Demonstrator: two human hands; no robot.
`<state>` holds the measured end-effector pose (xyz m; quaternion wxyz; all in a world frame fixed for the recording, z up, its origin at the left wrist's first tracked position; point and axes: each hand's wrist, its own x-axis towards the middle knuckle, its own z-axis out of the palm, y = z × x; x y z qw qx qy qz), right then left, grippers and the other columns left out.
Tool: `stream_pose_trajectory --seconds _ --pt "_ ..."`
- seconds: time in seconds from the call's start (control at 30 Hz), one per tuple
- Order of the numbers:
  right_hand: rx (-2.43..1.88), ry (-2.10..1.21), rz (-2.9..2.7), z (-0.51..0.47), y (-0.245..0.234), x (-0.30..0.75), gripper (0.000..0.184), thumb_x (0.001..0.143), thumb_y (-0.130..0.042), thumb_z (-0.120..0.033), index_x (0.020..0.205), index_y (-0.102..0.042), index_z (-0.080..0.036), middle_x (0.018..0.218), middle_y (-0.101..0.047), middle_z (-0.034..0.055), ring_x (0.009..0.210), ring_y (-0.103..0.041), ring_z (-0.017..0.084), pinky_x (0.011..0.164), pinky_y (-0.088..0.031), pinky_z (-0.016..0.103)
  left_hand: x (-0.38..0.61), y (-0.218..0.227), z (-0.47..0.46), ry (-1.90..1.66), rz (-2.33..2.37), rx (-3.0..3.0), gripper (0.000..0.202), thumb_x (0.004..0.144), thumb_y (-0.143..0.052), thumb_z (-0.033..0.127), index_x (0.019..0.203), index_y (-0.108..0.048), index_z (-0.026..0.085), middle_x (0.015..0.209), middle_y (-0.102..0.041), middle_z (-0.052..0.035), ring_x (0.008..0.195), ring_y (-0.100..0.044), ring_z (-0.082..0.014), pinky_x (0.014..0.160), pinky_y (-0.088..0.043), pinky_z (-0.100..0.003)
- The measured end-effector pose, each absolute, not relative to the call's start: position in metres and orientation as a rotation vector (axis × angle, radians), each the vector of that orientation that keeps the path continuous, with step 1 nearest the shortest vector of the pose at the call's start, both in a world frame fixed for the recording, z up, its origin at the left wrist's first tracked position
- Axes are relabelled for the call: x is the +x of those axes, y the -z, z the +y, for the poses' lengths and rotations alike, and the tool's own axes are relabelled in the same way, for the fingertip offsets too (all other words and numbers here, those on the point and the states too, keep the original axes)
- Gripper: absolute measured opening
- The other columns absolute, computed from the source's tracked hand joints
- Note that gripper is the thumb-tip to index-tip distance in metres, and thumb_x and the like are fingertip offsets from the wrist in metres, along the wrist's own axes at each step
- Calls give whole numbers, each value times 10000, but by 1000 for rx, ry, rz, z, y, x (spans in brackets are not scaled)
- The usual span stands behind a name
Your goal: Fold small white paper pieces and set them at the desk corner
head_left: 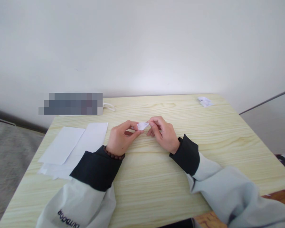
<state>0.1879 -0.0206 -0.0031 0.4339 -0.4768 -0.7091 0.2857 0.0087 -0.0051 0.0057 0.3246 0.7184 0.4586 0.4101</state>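
Observation:
A small folded piece of white paper (142, 126) is held just above the light wooden table (156, 177), near its middle. My left hand (121, 137) pinches its left end with thumb and fingertips. My right hand (162, 133) pinches its right end, fingers curled over it. Both wrists rest on or close to the tabletop. A dark bead bracelet (113, 155) circles my left wrist. Most of the paper is hidden by my fingers.
A stack of white paper sheets (71, 145) lies on the table's left side. A small crumpled or folded white paper (205, 101) sits at the far right corner. A white cord loop (108, 107) lies at the far edge. A white wall stands behind the table.

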Motion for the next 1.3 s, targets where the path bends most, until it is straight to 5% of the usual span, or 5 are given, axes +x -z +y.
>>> stream_pose_trajectory --seconds 0.23,0.5,0.7,1.0,1.3 --pt "-1105 -756 -1737 -21 2 187 163 911 -419 -235 1063 -468 -198 767 -634 -2 570 -639 78 550 -500 179 8 -8 -6 -1104 1214 1924 202 733 -660 355 791 -640 162 744 -687 -8 616 -647 -116 565 -556 -186" --pt "-1073 -609 -1902 -24 -5 188 193 794 -557 -203 984 -530 -190 849 -655 17 596 -634 81 546 -504 172 5 -6 -4 -1115 1212 2047 113 757 -589 219 798 -682 171 789 -716 0 690 -661 -120 614 -561 -179" --pt "-1141 -598 -1856 -20 3 188 150 858 -547 -334 927 -527 -203 845 -654 9 566 -640 85 553 -501 187 5 -4 -3 -1097 1179 2035 139 763 -610 260 832 -682 162 842 -713 -31 755 -667 -143 623 -580 -205" --pt "-1078 -534 -1933 -20 0 189 193 854 -545 -271 1035 -529 -206 935 -655 32 600 -639 84 582 -516 193 3 -2 -1 -1135 1106 2131 145 789 -605 281 775 -692 166 881 -700 -69 817 -665 -161 588 -579 -196" --pt "-1089 -443 -2035 -18 4 192 132 909 -477 -305 929 -547 -195 889 -641 38 713 -628 113 648 -495 218 6 -3 -4 -1158 1147 2149 173 791 -615 319 760 -680 161 855 -701 -57 774 -666 -154 589 -582 -204"
